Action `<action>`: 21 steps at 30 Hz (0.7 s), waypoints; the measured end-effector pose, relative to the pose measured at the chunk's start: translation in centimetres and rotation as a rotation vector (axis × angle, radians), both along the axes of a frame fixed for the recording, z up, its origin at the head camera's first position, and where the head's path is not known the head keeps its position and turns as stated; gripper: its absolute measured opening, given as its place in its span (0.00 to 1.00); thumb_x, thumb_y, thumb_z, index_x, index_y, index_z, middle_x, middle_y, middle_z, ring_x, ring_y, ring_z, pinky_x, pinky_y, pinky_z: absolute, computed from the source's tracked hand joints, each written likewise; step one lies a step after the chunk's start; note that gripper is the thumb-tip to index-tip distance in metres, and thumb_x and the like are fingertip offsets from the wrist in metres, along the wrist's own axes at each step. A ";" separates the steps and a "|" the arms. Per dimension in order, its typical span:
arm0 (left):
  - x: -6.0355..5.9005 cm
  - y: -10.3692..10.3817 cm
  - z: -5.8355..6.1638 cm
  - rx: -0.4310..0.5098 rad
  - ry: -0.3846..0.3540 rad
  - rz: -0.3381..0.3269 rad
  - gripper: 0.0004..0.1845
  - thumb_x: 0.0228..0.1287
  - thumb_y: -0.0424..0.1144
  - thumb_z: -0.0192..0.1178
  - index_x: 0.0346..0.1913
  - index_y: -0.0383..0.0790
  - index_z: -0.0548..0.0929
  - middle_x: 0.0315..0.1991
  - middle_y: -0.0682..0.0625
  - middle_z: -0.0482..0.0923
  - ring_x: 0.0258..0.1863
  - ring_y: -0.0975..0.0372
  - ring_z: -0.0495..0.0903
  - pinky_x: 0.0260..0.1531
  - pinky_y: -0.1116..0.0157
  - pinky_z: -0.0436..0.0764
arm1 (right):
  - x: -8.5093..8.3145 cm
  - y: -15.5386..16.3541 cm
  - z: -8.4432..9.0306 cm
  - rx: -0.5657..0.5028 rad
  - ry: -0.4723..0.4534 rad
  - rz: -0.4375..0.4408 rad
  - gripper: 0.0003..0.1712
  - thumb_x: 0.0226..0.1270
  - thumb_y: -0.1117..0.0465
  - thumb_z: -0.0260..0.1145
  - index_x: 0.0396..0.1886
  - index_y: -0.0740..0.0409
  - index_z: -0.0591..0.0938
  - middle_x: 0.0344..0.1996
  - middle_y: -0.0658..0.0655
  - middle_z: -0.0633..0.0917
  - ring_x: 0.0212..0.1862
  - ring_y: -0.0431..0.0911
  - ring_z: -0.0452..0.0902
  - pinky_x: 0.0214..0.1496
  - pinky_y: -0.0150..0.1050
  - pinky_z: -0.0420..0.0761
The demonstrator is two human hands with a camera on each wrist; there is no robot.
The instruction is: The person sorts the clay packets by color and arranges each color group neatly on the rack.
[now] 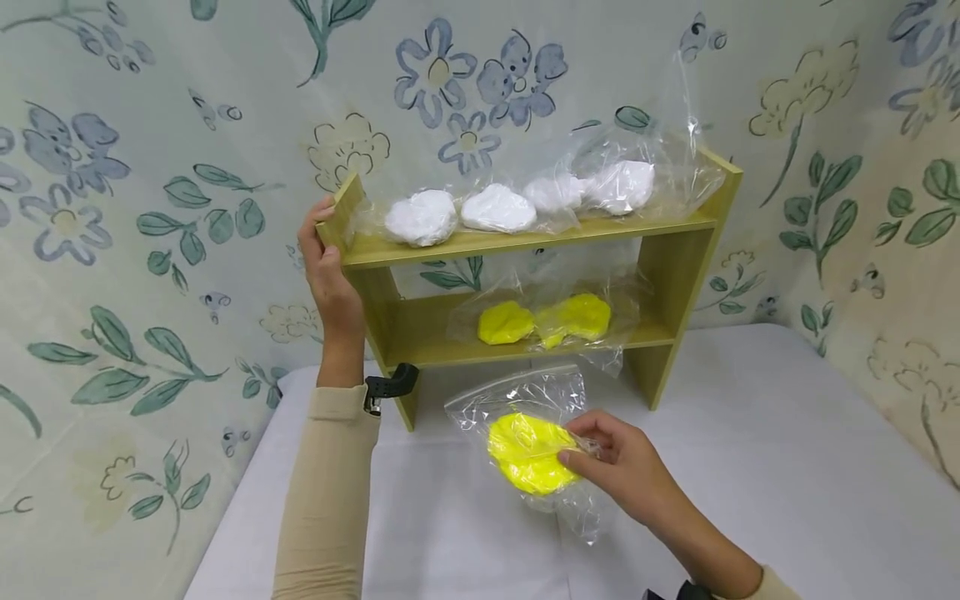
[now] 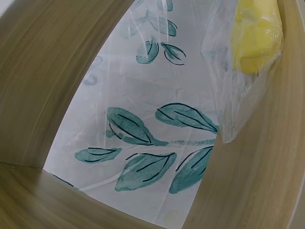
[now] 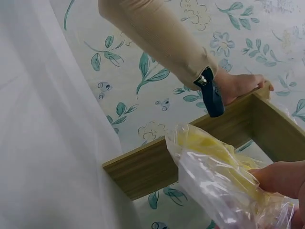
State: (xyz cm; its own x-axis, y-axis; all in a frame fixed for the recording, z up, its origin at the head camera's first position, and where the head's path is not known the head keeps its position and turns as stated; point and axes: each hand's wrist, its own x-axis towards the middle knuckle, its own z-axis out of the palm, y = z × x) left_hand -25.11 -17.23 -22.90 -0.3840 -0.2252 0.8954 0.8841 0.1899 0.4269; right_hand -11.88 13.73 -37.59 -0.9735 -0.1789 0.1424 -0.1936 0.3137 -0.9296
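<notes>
My left hand [image 1: 326, 258] grips the top left upright of a small wooden shelf [image 1: 675, 267]; the same hand [image 3: 240, 86] shows in the right wrist view. My right hand [image 1: 611, 458] pinches a clear plastic bag with a yellow lump [image 1: 528, 450] just above the white table, in front of the shelf. That bag [image 3: 219, 171] fills the right wrist view. The lower shelf board carries bagged yellow lumps [image 1: 547, 321], one of them [image 2: 255, 38] seen in the left wrist view. Several bagged white lumps [image 1: 495, 208] lie on the top board.
A white cloth-covered table [image 1: 750, 467] runs under the shelf. Floral sheeting [image 1: 135, 208] closes in the back and both sides. Wrist straps sit on both forearms.
</notes>
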 end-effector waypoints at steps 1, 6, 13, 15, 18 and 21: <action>0.1 0.0 -0.1 -0.005 -0.008 0.007 0.23 0.61 0.32 0.33 0.57 0.26 0.65 0.65 0.37 0.64 0.67 0.54 0.62 0.68 0.59 0.58 | -0.1 -0.2 0.3 -0.004 0.011 0.003 0.17 0.56 0.56 0.73 0.44 0.55 0.81 0.39 0.50 0.86 0.40 0.47 0.80 0.40 0.36 0.81; 0.1 0.0 -0.1 -0.016 -0.010 0.012 0.23 0.61 0.32 0.33 0.58 0.26 0.64 0.65 0.33 0.62 0.67 0.54 0.62 0.68 0.59 0.58 | -1.2 -1.3 2.1 -0.033 0.050 0.013 0.18 0.57 0.55 0.73 0.45 0.55 0.81 0.39 0.52 0.86 0.33 0.48 0.79 0.33 0.37 0.82; -0.1 0.1 0.1 -0.005 0.023 -0.007 0.23 0.61 0.32 0.34 0.57 0.25 0.65 0.65 0.32 0.62 0.67 0.52 0.62 0.68 0.57 0.58 | -3.5 -2.2 4.5 -0.119 0.137 0.013 0.17 0.59 0.59 0.71 0.46 0.60 0.80 0.41 0.58 0.85 0.33 0.48 0.82 0.35 0.38 0.84; -0.1 0.1 0.0 -0.007 0.019 -0.002 0.23 0.61 0.32 0.33 0.57 0.25 0.65 0.65 0.34 0.63 0.67 0.52 0.62 0.68 0.57 0.58 | -4.0 -2.5 5.1 -0.131 0.144 -0.005 0.18 0.58 0.59 0.71 0.47 0.60 0.80 0.43 0.58 0.85 0.34 0.48 0.81 0.35 0.36 0.83; 0.0 0.1 -0.1 -0.006 0.006 -0.002 0.23 0.61 0.32 0.33 0.58 0.25 0.64 0.65 0.37 0.64 0.67 0.53 0.62 0.68 0.58 0.58 | -5.0 -3.1 6.0 -0.123 0.138 -0.034 0.19 0.58 0.56 0.72 0.47 0.58 0.81 0.46 0.56 0.84 0.37 0.49 0.80 0.36 0.35 0.82; 0.1 0.1 -0.1 0.002 0.004 -0.007 0.23 0.61 0.32 0.33 0.58 0.26 0.65 0.65 0.40 0.65 0.67 0.53 0.62 0.68 0.58 0.58 | -6.1 -4.0 6.7 -0.120 0.123 -0.050 0.19 0.57 0.54 0.72 0.46 0.56 0.81 0.48 0.53 0.83 0.40 0.48 0.81 0.37 0.35 0.82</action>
